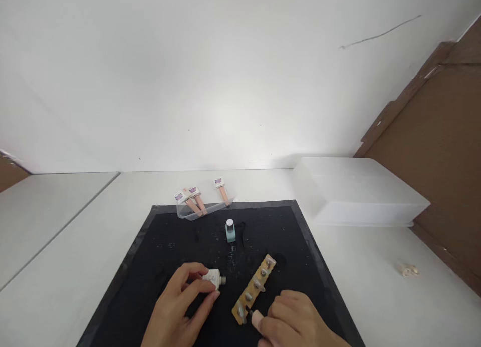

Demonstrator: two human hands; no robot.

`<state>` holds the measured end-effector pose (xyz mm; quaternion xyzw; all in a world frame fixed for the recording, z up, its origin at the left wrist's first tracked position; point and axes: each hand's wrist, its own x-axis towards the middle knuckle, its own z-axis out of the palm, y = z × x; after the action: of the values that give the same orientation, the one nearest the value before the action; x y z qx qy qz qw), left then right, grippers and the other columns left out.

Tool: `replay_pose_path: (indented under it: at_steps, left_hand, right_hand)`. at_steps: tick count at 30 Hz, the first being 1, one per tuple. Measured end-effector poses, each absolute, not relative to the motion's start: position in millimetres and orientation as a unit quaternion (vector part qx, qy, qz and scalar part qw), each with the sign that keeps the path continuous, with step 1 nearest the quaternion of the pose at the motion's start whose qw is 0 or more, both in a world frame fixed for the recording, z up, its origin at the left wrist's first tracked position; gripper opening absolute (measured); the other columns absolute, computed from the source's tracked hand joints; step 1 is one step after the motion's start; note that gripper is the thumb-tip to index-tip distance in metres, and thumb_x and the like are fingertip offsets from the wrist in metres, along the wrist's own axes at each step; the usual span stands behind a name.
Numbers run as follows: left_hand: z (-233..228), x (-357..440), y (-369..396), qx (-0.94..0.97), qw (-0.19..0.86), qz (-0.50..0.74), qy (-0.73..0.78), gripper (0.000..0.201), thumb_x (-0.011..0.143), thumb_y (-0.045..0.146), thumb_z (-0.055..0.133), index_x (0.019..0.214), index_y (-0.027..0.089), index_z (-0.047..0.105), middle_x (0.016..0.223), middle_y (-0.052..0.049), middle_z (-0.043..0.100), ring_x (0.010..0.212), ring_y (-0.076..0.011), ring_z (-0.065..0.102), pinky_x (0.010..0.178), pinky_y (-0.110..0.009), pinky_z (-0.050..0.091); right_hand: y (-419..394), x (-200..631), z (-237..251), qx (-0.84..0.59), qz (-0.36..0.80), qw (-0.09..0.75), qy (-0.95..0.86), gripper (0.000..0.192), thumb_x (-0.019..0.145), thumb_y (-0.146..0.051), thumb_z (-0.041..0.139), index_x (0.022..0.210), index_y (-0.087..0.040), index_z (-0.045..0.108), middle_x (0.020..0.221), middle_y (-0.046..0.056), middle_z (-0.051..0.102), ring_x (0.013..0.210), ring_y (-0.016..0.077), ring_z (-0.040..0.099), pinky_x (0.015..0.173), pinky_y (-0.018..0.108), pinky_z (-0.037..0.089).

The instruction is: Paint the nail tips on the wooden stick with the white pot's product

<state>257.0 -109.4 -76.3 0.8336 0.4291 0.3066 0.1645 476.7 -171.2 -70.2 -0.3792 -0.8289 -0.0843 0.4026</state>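
Note:
My left hand [184, 304] is closed on a small white nail polish bottle [212, 278], tilted so its uncapped neck points right. My right hand [291, 321] grips a nail polish brush [256, 318] by its pale pink cap. The brush's dark tip is at the lower end of a tan display strip [252, 291], close to the lowest nail tip [241, 312]; whether it touches is too small to tell. Several clear, glossy nail tips stand along the strip, which lies slanted on the black mat between my hands.
A pale blue bottle with a white cap [230, 231] stands on the black mat [169, 247]. Behind it, a clear tray [210, 210] holds pink sticks with white labelled ends. A translucent white box [356, 192] and small cream-coloured pieces [409, 270] are at right.

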Motion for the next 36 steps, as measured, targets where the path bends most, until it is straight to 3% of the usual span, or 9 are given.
replay_pose_path:
  at_steps: [14, 36]
  left_hand:
    - [-76.9, 252.4, -106.7, 0.856, 0.15, 0.294, 0.398, 0.011, 0.089, 0.027, 0.054, 0.091, 0.025, 0.065, 0.097, -0.007, 0.057, 0.083, -0.0186, 0.063, 0.063, -0.024, 0.053]
    - [-76.3, 253.4, -105.8, 0.857, 0.138, 0.292, 0.4, 0.012, 0.088, 0.026, 0.054, 0.092, 0.025, 0.065, 0.096, -0.007, 0.059, 0.081, -0.0185, 0.065, 0.061, -0.022, 0.054]
  right_hand:
    - [-172.6, 478.6, -69.5, -0.372, -0.088, 0.399, -0.833, 0.032, 0.095, -0.015, 0.04, 0.069, -0.014, 0.059, 0.042, -0.004, 0.053, 0.034, 0.0095, 0.04, 0.038, 0.025, 0.029]
    - [-171.9, 477.1, -65.8, -0.375, -0.088, 0.397, -0.833, 0.038, 0.096, -0.016, 0.038, 0.065, -0.014, 0.059, 0.041, -0.003, 0.053, 0.034, 0.0091, 0.04, 0.037, 0.025, 0.029]
